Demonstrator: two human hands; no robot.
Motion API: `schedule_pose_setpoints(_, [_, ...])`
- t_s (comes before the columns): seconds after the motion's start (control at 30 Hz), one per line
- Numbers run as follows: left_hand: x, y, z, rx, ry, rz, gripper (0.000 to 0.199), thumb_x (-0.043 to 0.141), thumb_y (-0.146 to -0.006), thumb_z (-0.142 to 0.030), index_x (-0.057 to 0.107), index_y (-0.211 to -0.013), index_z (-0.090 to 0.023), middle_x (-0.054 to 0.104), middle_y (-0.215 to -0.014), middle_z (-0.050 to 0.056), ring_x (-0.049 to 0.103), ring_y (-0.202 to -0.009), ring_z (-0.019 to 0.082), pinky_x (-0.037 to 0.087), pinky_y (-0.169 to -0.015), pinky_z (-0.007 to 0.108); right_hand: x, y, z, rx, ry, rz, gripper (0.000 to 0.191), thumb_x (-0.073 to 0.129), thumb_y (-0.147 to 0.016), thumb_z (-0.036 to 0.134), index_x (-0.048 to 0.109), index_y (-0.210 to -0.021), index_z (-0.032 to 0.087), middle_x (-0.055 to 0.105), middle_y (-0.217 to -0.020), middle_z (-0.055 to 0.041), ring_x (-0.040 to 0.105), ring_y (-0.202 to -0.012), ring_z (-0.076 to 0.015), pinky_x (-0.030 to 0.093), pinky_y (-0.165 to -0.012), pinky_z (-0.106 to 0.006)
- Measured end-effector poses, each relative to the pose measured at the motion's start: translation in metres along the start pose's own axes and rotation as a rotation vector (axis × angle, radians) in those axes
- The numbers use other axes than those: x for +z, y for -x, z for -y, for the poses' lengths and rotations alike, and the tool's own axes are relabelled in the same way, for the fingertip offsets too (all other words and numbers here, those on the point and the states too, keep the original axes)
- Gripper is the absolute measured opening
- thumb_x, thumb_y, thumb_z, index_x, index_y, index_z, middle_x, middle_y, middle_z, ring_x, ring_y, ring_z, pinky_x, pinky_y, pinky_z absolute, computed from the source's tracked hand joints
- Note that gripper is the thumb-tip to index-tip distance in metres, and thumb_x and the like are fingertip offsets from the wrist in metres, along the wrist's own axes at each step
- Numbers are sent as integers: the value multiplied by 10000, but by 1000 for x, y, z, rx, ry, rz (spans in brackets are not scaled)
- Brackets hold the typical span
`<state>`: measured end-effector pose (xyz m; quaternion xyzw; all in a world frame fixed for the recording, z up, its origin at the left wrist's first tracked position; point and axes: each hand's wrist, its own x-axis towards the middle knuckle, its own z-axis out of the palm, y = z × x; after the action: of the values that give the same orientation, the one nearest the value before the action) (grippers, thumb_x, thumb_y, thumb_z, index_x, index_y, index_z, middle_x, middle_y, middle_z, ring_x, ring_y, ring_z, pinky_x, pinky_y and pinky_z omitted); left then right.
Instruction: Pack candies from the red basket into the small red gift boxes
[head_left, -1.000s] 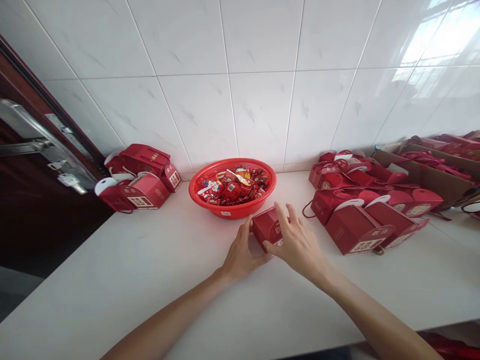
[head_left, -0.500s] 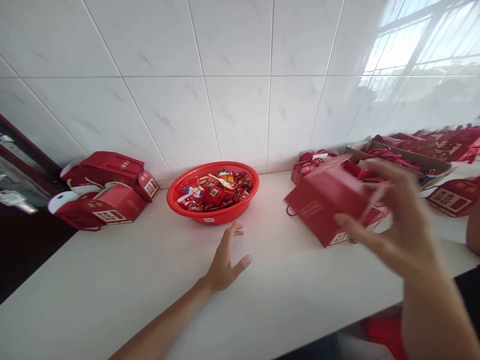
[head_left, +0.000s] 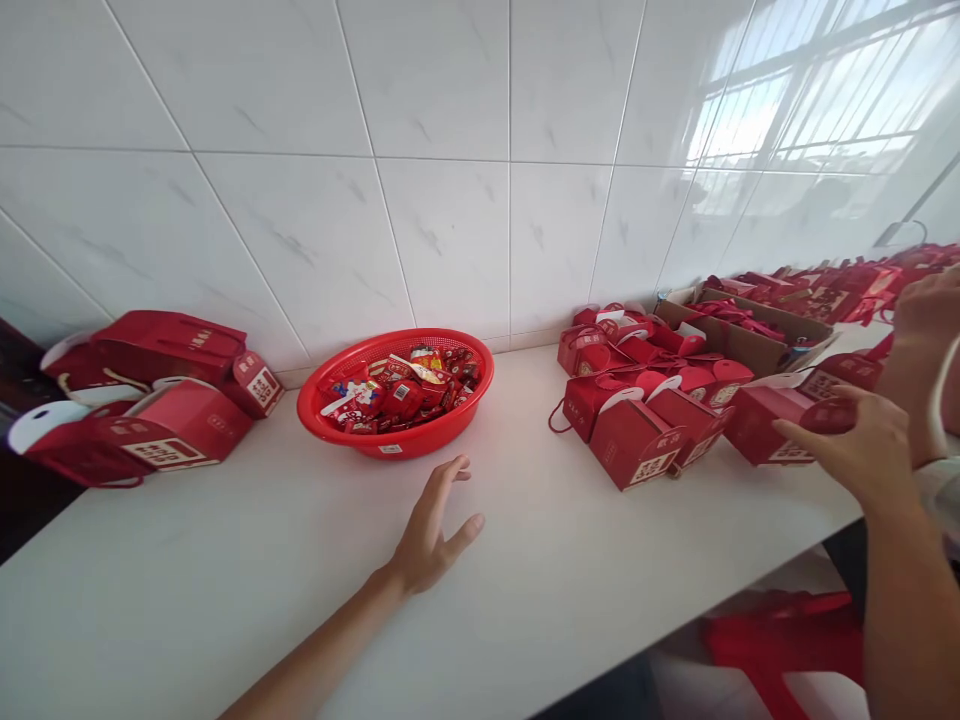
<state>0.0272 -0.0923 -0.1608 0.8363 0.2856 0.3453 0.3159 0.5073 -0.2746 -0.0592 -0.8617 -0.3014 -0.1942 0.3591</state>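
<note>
My left hand [head_left: 431, 540] rests over the white table, in front of the red plastic basket [head_left: 390, 446]. It is open, thumb and fingers apart, holding nothing. Wrapped candies [head_left: 405, 392] in mostly red wrappers fill the basket. At the right, my right hand [head_left: 862, 445] is curved around the near right side of a red gift box [head_left: 765, 420], thumb against its front. The fingers' far side is partly hidden. Left of that box stands a cluster of similar red boxes [head_left: 634, 440], several with rounded flaps, one with a cord handle.
More red boxes [head_left: 180, 420] stand at the table's left end. A cardboard carton [head_left: 787, 345] with red ribbon-like items sits behind on the right, with many red packages beyond it. Another person's hand [head_left: 930, 310] is at the right edge. A red stool [head_left: 787, 640] shows below the table.
My right hand has moved right, and a red box is now beside it, right of the cluster. My left hand stays open. The view has turned slightly right.
</note>
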Motion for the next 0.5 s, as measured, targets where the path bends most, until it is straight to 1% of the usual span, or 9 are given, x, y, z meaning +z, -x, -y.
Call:
schedule_pose_setpoints(0.07, [0,0,0,19,-16,6,587,564,-956,-382,341,-1491,-286,500,-1450,146,608,-1253,298,489,-1070,544,10,3,-4,35,-12,38,514,794,-706,352,610,-1143,152,582,-1108,-200,464,-1256,-394,407,-988,-475])
schedule_pose_setpoints(0.13, [0,1,-1,30,-33,17,575,562,-955,-366,354,-1483,-278,504,-1438,147,609,-1246,294,493,-1068,536,20,3,-8,80,-32,52,526,790,-713,346,595,-1158,144,574,-1117,-204,462,-1243,-390,408,-966,-467])
schedule_pose_setpoints(0.23, [0,1,-2,33,-51,33,560,565,-946,-352,386,-1469,-265,518,-1417,147,612,-1237,299,502,-1061,530,32,-4,-16,113,-57,8,591,789,-713,364,573,-1206,119,566,-1067,-186,494,-1151,-372,415,-907,-459])
schedule_pose_setpoints(0.37, [-1,0,-3,36,-60,34,551,570,-941,-374,420,-1459,-261,547,-1388,144,618,-1224,306,509,-1054,529,43,-15,-21,111,-43,-22,692,785,-712,387,541,-1283,81,565,-1053,-193,514,-1055,-357,420,-827,-449])
schedule_pose_setpoints(0.5, [0,0,-3,48,-67,40,537,572,-943,-374,432,-1450,-263,567,-1351,137,629,-1201,297,514,-1050,521,53,-21,-24,43,-9,-43,741,733,-762,495,534,-1310,38,574,-1050,-219,532,-1027,-356,431,-785,-440])
